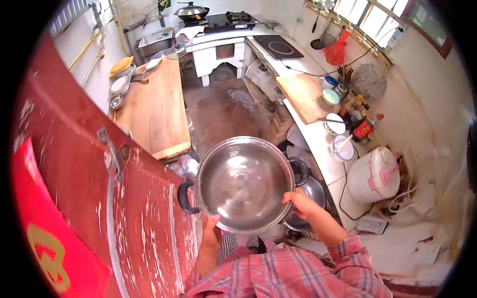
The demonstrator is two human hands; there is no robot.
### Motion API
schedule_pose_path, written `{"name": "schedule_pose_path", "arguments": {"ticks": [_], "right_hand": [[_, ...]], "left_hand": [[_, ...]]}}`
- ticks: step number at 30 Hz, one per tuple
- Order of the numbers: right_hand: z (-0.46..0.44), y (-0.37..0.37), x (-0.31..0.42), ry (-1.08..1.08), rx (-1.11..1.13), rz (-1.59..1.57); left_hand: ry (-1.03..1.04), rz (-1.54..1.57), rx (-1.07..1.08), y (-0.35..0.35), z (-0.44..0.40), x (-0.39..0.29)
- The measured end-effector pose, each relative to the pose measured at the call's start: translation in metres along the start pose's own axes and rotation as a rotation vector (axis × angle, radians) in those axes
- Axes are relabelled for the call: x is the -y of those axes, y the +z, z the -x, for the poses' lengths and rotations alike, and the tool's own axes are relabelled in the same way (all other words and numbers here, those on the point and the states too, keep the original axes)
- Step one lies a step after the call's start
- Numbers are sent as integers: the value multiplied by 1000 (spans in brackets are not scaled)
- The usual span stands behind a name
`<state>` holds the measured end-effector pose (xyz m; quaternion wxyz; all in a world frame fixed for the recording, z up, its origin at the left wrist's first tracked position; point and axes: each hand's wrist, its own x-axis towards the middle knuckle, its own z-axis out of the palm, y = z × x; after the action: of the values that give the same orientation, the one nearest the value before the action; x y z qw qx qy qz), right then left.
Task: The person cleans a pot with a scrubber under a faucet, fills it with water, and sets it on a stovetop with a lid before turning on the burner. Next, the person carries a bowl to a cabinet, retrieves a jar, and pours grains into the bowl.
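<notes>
Left hand [210, 237] grasps the lower-left rim of a wide stainless-steel pot [243, 184], thumb over the edge, as the right hand [301, 203] grips the rim across from it, just below the right black handle [300, 171]. Held before a person in a plaid shirt [298, 270], the pot hangs above the kitchen floor [211, 111], its shiny interior facing the camera.

At far left, a red sheet [47, 213] with a gold design hangs by a weathered red door [149, 213] with a metal pull [112, 156]. Beyond, a wooden counter [154, 116] bears dishes along its wall side, near a yellow object [121, 66]. A lidded wok [192, 12] sits on a black gas stove [216, 22] at the back.

On the right, a white counter [320, 141] carries an induction cooktop [278, 47] and a wooden cutting board [301, 97]; a metal pan [314, 188] shows partly behind the right hand. Past a pale green bowl [330, 97] and two white bowls [335, 127] stand a red-labelled bottle [364, 130] and a white-and-pink rice cooker [365, 174].
</notes>
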<state>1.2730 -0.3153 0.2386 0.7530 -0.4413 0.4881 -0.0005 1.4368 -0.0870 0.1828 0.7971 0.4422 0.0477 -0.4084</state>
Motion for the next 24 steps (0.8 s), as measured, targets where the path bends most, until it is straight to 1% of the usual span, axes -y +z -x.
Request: {"name": "schedule_pose_path", "arguments": {"ticks": [1,2,4,5,6,8,10,12,13,14,16,17,20,21,24], "right_hand": [[-9,3,15,-75,-73,-32],[-20,7,32,-64,-89,-39],[-45,3,63,-81,-212,-137],[-65,-5,74,-67,-261,-130],[-79,-13,87,-69,-276,-150],[-109,-27,121,-74,-158,-201],[-135,-36,161,-81,-187,-212],[-169,-43,196,-95,-338,-266],[-185,-53,213,-75,-284,-250],[-200,-59,227,-64,-285,-259],[-228,-72,266,-98,-309,-282],[-244,-77,284,-91,-327,-279],[-283,-92,336,-70,-322,-291],[-301,-97,349,-99,-343,-348],[-348,-110,387,-116,-423,-365]], "left_hand": [[-13,-4,94,16,-29,-11],[-39,-17,189,26,-54,-25],[-188,-73,217,18,-123,-23],[-182,-91,240,40,-148,-34],[-180,-110,264,61,-167,-43],[-172,-114,310,89,-215,-49],[-145,-103,346,116,-269,-48],[-220,-121,386,132,-321,-47],[-236,-115,388,145,-344,-48],[-246,-123,383,158,-363,-49],[-186,-139,429,195,-408,-53],[-220,-137,395,211,-432,-56],[-276,-245,462,251,-505,-68],[-278,-246,468,267,-525,-75],[-312,-253,540,320,-592,-91]]}}
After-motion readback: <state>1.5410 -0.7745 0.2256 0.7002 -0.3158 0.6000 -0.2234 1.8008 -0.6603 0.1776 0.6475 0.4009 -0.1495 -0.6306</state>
